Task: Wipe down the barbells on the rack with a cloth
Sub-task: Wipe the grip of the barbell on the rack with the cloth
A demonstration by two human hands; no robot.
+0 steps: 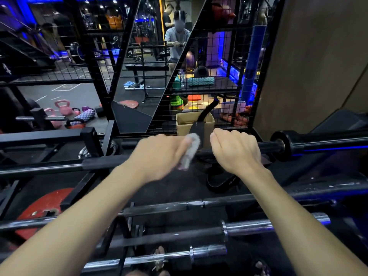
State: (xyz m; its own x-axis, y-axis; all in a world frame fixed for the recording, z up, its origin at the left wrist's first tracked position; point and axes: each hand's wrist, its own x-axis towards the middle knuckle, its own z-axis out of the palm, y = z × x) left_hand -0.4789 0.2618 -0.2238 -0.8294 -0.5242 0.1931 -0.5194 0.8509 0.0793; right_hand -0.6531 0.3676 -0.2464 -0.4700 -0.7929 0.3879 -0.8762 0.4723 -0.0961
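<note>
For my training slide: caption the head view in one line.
Left hand wipes a grey cloth along the top barbell while the right hand grips the bar beside it.

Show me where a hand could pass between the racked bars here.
The widest gap lies between the top barbell and the chalky bar below it, beneath both hands. Lower bars sit close together. Left hand grips the cloth; right hand grips the top barbell.

Dim, blue-lit, motion-blurred, edge-warped.
</note>
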